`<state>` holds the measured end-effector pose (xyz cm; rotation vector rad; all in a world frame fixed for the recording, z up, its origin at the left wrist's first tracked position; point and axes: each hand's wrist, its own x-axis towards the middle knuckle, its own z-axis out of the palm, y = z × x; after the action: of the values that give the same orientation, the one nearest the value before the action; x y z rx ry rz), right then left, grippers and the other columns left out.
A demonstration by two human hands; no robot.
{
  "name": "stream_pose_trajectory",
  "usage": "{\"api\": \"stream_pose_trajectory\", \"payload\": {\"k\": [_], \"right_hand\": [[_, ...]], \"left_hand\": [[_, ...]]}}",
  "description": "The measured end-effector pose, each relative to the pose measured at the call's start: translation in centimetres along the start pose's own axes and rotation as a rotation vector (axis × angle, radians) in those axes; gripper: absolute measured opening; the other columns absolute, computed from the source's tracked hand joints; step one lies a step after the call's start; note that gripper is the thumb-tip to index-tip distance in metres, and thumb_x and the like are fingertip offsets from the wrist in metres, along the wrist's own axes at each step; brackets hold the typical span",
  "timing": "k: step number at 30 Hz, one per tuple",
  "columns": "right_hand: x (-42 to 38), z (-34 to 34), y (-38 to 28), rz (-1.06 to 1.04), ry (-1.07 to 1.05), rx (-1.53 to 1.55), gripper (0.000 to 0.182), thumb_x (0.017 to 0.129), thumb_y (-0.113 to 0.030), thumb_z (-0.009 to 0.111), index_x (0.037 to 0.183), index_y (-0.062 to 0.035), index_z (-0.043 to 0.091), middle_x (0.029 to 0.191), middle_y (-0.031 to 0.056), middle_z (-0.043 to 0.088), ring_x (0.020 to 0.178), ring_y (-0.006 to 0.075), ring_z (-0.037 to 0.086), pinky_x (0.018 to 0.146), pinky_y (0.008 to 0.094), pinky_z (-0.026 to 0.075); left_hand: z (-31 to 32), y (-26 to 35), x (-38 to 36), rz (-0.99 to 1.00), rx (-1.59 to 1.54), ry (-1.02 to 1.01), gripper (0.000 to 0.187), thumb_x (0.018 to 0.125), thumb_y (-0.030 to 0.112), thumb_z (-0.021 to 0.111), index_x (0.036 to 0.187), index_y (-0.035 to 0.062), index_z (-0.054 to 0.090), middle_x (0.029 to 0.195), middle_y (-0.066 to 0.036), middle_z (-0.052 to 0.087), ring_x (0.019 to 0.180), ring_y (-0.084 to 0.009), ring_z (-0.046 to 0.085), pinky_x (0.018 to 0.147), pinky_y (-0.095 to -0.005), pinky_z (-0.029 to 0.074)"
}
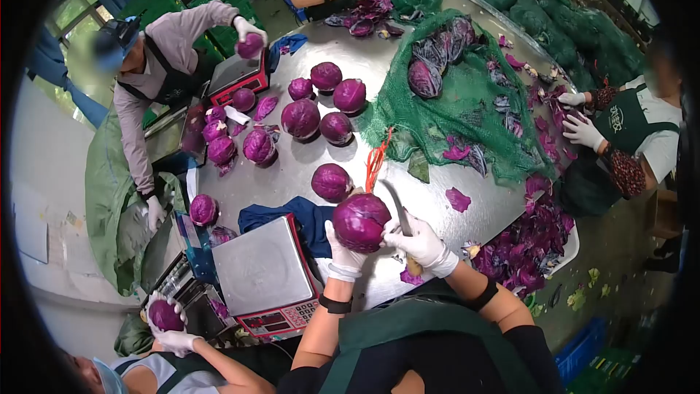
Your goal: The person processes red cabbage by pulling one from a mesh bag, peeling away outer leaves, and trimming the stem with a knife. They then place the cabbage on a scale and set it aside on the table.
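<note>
A trimmed red cabbage (361, 223) rests in my gloved left hand (343, 254), whose fingers cup it from below and the left. My gloved right hand (425, 246) is closed round a knife (397, 208) just right of the cabbage. The curved blade points up and away from me, and part of the handle shows below the hand. Right behind the held cabbage sits another red cabbage (332, 182) on the metal table (430, 237). Orange-red ties (377, 160) lie beyond it, by the edge of a green mesh bag (397, 113).
A scale (261, 268) stands left of my arms beside a blue cloth (292, 211). Several cabbages (300, 118) sit mid-table. Purple leaf trimmings (521, 252) fill a tray at my right. Co-workers stand around the table; one at left holds a cabbage (249, 45).
</note>
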<state>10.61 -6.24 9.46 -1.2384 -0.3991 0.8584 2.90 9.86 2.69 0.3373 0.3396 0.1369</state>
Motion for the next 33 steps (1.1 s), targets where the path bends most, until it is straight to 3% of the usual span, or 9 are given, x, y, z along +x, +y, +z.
{"api": "stream_pose_trajectory", "payload": {"k": [1, 3, 5, 7, 10, 14, 19, 24, 33], "right_hand": [[-0.5, -0.1, -2.2, 0.069, -0.128, 0.117, 0.011, 0.085, -0.008, 0.060, 0.094, -0.0022, 0.058, 0.074, 0.0013, 0.057, 0.054, 0.0058, 0.050, 0.050, 0.0193, 0.042], [-1.3, -0.9, -4.3, 0.037, -0.129, 0.117, 0.014, 0.085, -0.008, 0.060, 0.096, -0.0018, 0.058, 0.075, 0.0016, 0.058, 0.054, 0.0050, 0.050, 0.049, 0.0187, 0.041], [-0.3, -2.5, -4.0, -0.095, 0.116, -0.028, 0.030, 0.079, -0.011, 0.069, 0.106, -0.0006, 0.058, 0.077, 0.0006, 0.059, 0.054, 0.0041, 0.049, 0.049, 0.0187, 0.041], [0.7, -4.7, -1.9, 0.014, 0.178, -0.183, 0.034, 0.075, -0.011, 0.073, 0.104, -0.0007, 0.058, 0.081, 0.0000, 0.059, 0.058, 0.0046, 0.050, 0.052, 0.0186, 0.043], [0.5, -6.0, -0.4, 0.063, 0.134, -0.066, 0.027, 0.074, -0.012, 0.075, 0.093, -0.0041, 0.057, 0.082, -0.0001, 0.057, 0.065, 0.0044, 0.051, 0.056, 0.0180, 0.044], [0.4, -8.0, 0.0, 0.202, 0.077, -0.021, 0.022, 0.076, -0.012, 0.072, 0.089, -0.0054, 0.056, 0.076, -0.0019, 0.054, 0.059, 0.0036, 0.050, 0.051, 0.0169, 0.042], [0.3, -8.9, 0.0, 0.069, 0.178, 0.010, 0.019, 0.077, -0.012, 0.071, 0.089, -0.0044, 0.057, 0.077, 0.0000, 0.055, 0.057, 0.0040, 0.050, 0.049, 0.0170, 0.042], [0.2, -9.9, -0.6, 0.126, 0.176, -0.066, 0.022, 0.078, -0.013, 0.070, 0.094, -0.0034, 0.057, 0.074, 0.0001, 0.056, 0.056, 0.0050, 0.053, 0.045, 0.0180, 0.043], [0.0, -12.0, 0.4, 0.233, 0.050, 0.171, 0.018, 0.082, -0.013, 0.066, 0.093, -0.0042, 0.056, 0.069, -0.0014, 0.054, 0.051, 0.0059, 0.053, 0.043, 0.0186, 0.043]], "left_hand": [[0.0, -0.5, 0.0, 0.027, 0.112, 0.038, 0.088, 0.072, 0.074, 0.049, 0.133, 0.0119, 0.036, 0.131, -0.014, 0.044, 0.119, -0.0304, 0.046, 0.098, -0.0494, 0.041], [0.1, -1.5, -0.3, 0.048, 0.173, 0.055, 0.088, 0.073, 0.072, 0.048, 0.134, 0.0101, 0.036, 0.131, -0.014, 0.044, 0.120, -0.0292, 0.046, 0.101, -0.0469, 0.038], [0.7, -2.5, -0.4, 0.074, 0.201, 0.056, 0.087, 0.074, 0.072, 0.047, 0.134, 0.0104, 0.035, 0.132, -0.014, 0.044, 0.120, -0.0293, 0.046, 0.101, -0.0475, 0.038], [0.9, -3.4, -0.1, 0.114, 0.202, 0.078, 0.089, 0.072, 0.069, 0.054, 0.134, 0.0094, 0.035, 0.131, -0.015, 0.044, 0.118, -0.0288, 0.048, 0.100, -0.0461, 0.040], [2.3, -3.9, 0.6, 0.261, 0.440, 0.005, 0.099, 0.061, 0.061, 0.071, 0.134, 0.0077, 0.033, 0.128, -0.015, 0.046, 0.115, -0.0285, 0.050, 0.096, -0.0429, 0.045], [2.7, -5.0, 0.9, 0.146, 0.364, 0.080, 0.098, 0.060, 0.063, 0.070, 0.132, 0.0061, 0.035, 0.125, -0.015, 0.048, 0.111, -0.0283, 0.053, 0.094, -0.0424, 0.047], [3.6, -6.5, 1.8, 0.176, 0.415, 0.122, 0.096, 0.063, 0.063, 0.069, 0.131, 0.0044, 0.036, 0.122, -0.016, 0.050, 0.109, -0.0280, 0.055, 0.090, -0.0418, 0.049], [4.6, -7.9, 2.5, 0.416, 0.632, 0.108, 0.094, 0.064, 0.065, 0.068, 0.128, 0.0032, 0.037, 0.118, -0.016, 0.052, 0.106, -0.0264, 0.056, 0.089, -0.0408, 0.049], [4.7, -9.1, 1.7, 0.103, 0.397, 0.256, 0.094, 0.066, 0.070, 0.061, 0.130, 0.0055, 0.037, 0.123, -0.015, 0.051, 0.110, -0.0281, 0.054, 0.092, -0.0418, 0.048]]}}
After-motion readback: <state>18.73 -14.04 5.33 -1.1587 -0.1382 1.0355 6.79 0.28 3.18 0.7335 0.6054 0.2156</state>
